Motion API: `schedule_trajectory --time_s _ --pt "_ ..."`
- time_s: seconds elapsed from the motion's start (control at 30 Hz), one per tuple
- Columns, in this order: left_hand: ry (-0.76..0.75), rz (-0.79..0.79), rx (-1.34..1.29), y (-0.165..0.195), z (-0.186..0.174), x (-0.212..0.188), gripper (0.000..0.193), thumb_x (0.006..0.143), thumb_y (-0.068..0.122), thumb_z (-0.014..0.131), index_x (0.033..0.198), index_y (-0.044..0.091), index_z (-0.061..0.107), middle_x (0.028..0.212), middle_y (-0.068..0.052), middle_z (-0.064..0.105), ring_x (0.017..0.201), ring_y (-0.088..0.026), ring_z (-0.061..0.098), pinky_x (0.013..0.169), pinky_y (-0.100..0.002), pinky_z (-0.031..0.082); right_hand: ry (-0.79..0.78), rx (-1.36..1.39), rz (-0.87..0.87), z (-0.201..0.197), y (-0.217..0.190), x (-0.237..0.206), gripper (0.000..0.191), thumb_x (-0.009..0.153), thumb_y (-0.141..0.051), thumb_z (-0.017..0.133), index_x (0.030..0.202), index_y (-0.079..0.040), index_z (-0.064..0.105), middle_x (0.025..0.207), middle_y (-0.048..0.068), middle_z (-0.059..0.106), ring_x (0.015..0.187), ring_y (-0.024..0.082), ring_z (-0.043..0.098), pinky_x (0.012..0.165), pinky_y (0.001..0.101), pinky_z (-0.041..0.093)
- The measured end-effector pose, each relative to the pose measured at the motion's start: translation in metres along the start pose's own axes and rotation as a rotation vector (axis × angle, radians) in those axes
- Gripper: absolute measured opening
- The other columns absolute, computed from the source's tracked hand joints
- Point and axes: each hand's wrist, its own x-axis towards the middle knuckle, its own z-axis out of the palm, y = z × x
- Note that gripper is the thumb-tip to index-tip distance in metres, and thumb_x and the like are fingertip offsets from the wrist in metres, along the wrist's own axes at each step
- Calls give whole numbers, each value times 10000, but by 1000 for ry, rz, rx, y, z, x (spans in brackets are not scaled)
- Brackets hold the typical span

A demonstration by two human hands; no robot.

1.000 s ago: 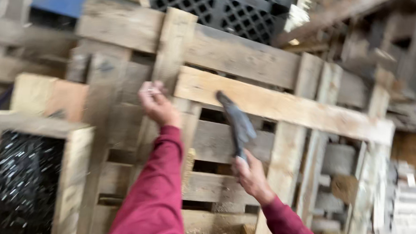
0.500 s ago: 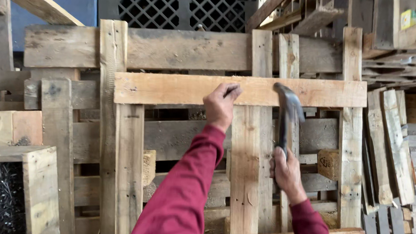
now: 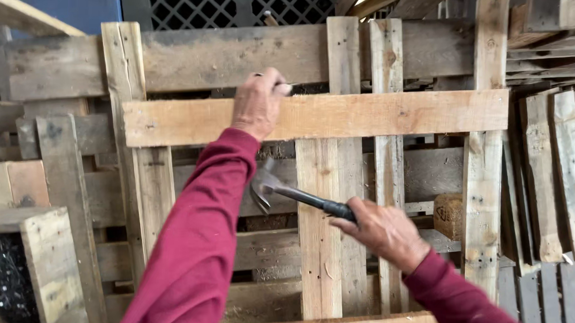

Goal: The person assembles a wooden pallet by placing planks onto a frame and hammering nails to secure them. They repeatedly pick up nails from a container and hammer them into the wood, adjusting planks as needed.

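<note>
Pinching a small metal nail (image 3: pixel 283 85) against a pale horizontal wooden pallet board (image 3: pixel 388 113), the left hand (image 3: pixel 258 104) steadies it. The right hand (image 3: pixel 382 231) has its fingers wrapped around a black-handled steel claw hammer (image 3: pixel 295 194), held just below the board.

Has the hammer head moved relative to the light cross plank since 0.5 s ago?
Yes. The hammer has swung down and left: its head now sits below the light cross plank, under the left hand; earlier it stood upright, overlapping the plank.

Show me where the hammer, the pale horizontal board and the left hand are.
hammer (image 3: pixel 282 190), head view, on the metal neck just behind the head.
pale horizontal board (image 3: pixel 394 113), head view, on its bare front face.
left hand (image 3: pixel 257 104), head view, on the back of the hand.
</note>
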Motion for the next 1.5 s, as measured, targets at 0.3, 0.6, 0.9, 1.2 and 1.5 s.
schedule_trajectory --time_s 0.3,0.6,0.9,1.2,1.5 --pt "137 91 -274 17 45 -5 173 1014 241 703 968 84 645 801 -69 696 701 -212 664 597 -385 527 164 60 -55 -20 24 -3 436 918 -566 608 888 -131 594 478 16 541 357 182 524 354 350 433" --pt "474 91 -207 20 30 -16 56 970 133 718 996 85 706 844 -79 609 835 -254 571 826 -388 475 223 796 133 64 43 -7 419 934 -481 578 976 -69 641 536 -19 562 386 102 548 319 290 489" --pt "165 47 -439 -10 43 -25 113 964 237 757 995 128 752 837 23 732 835 -121 680 951 -348 507 344 1077 250 77 62 -2 402 916 -414 645 1034 -30 619 612 8 583 482 95 578 408 271 515" --pt "196 107 -365 -13 51 -21 134 840 208 819 966 163 811 930 24 787 986 -150 676 979 -363 497 245 1126 371 42 9 15 460 932 -465 602 1087 -32 629 641 21 574 468 108 542 402 289 489" --pt "116 54 -311 -9 43 -15 147 845 240 818 962 151 822 895 9 768 926 -164 647 1001 -364 489 357 1022 45 -7 -26 23 440 976 -458 548 1122 -45 598 692 21 591 524 94 547 438 278 489"
